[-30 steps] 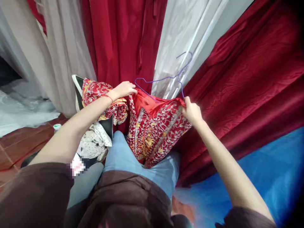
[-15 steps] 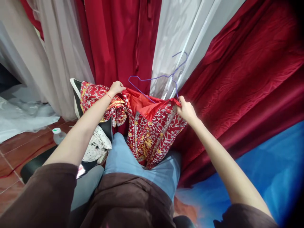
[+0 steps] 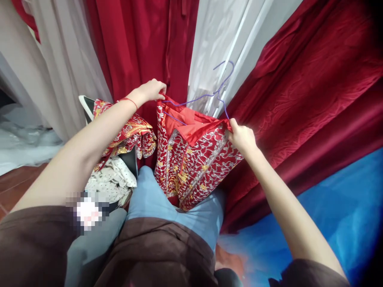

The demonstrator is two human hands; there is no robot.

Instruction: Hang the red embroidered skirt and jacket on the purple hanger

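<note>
A red embroidered garment point(image 3: 191, 167) with silver and gold patterning and a plain red lining hangs between my hands, its lower end resting at my lap. My left hand point(image 3: 154, 89) is closed on its upper left edge. At the upper right edge, my right hand point(image 3: 242, 137) pinches the fabric by the lower bend of a purple wire hanger point(image 3: 220, 93). The hanger's hook points up, and its lower part runs inside the garment's opening. Whether my fingers also grip the hanger wire cannot be made out.
Left of my knee, a folded red embroidered piece point(image 3: 125, 139) lies over a dark, white-edged object, with a white dotted cloth point(image 3: 112, 179) below. Red curtain-like fabrics point(image 3: 299, 103) hang ahead and to the right. Blue tulle-like fabric point(image 3: 323, 203) spreads at the lower right.
My left hand has moved up and slightly right with the garment's edge, and the hanger's left end now lies inside the opening. My right hand has shifted slightly right.
</note>
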